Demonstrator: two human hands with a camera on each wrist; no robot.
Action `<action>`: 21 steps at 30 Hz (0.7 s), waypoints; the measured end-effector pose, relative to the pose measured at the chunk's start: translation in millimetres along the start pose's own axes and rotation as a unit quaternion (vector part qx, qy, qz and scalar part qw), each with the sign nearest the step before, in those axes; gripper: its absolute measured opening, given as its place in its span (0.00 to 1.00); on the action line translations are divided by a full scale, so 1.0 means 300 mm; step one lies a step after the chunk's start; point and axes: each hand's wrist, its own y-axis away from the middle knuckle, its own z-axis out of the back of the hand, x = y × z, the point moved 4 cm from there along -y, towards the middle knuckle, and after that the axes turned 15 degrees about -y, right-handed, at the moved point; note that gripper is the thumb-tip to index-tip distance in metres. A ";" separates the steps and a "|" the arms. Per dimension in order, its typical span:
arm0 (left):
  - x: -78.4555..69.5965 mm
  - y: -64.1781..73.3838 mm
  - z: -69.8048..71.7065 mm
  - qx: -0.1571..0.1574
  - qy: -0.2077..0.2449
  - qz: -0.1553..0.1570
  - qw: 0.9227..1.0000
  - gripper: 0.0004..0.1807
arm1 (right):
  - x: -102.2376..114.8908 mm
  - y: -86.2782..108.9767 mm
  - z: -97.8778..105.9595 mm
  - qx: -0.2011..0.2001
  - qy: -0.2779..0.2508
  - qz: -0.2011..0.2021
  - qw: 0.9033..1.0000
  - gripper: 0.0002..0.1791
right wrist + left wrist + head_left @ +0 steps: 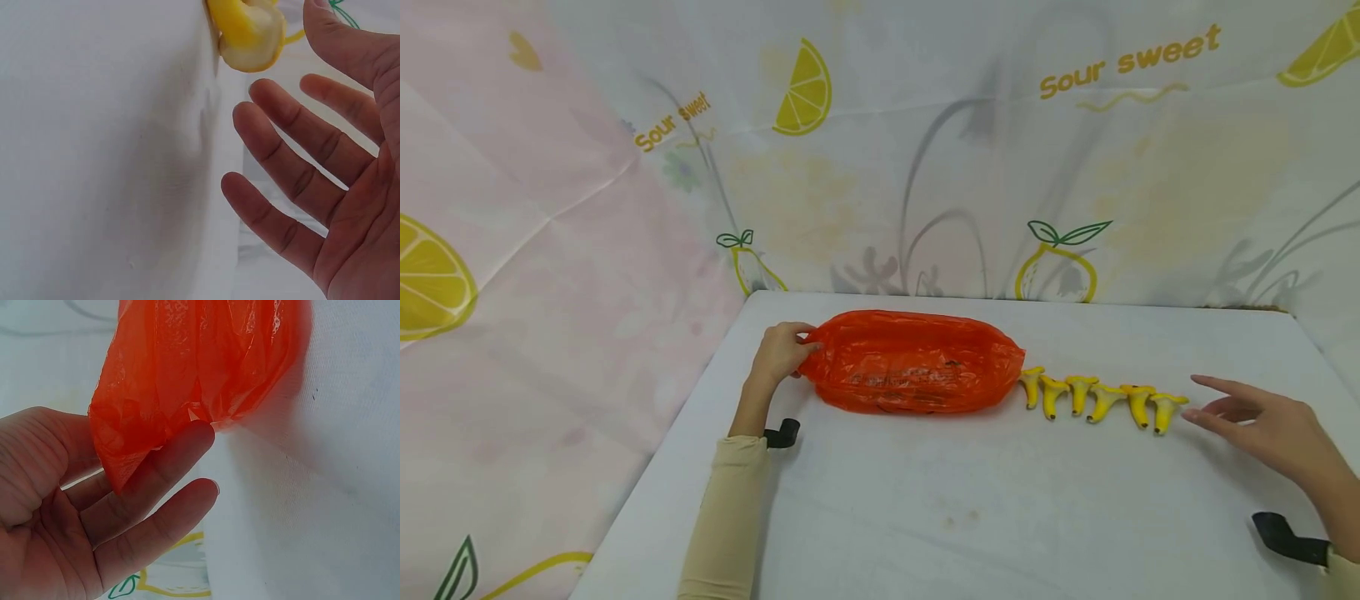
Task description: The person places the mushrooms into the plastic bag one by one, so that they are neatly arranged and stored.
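A red-orange plastic bag (917, 362) lies puffed out lengthwise on the white table, with dark printing on its front. My left hand (781, 350) pinches its left end; in the left wrist view the thin film of the bag (181, 362) passes between thumb and fingers. From the bag's right end runs a row of several small yellow trumpet-shaped pieces (1105, 403) with dark tips, like toy mushrooms or half-peeled bananas. Beside the rightmost one, my right hand (1262, 421) hovers with spread fingers, holding nothing. The right wrist view shows the pale flared end of a yellow piece (253, 40) near the thumb.
The white table (970, 508) stretches in front of the bag and the yellow row. Behind it hangs a cloth backdrop (880, 183) with lemon prints. A black wrist-camera mount (784, 433) sticks out from the left wrist, another mount (1288, 542) from the right.
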 end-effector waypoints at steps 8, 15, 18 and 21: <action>0.003 -0.001 -0.002 -0.004 0.004 -0.008 1.000 0.20 | -0.006 -0.006 -0.025 -0.010 -0.029 0.021 0.999 0.30; 0.011 -0.006 -0.004 -0.004 0.002 -0.010 1.000 0.20 | -0.006 -0.011 -0.036 -0.027 -0.039 0.049 0.998 0.22; 0.014 -0.010 -0.009 -0.002 0.005 -0.007 1.000 0.20 | -0.010 -0.015 -0.043 -0.028 -0.039 0.048 0.998 0.19; 0.018 -0.012 -0.013 0.000 0.004 -0.008 1.000 0.20 | -0.014 -0.019 -0.050 -0.028 -0.039 0.045 0.998 0.17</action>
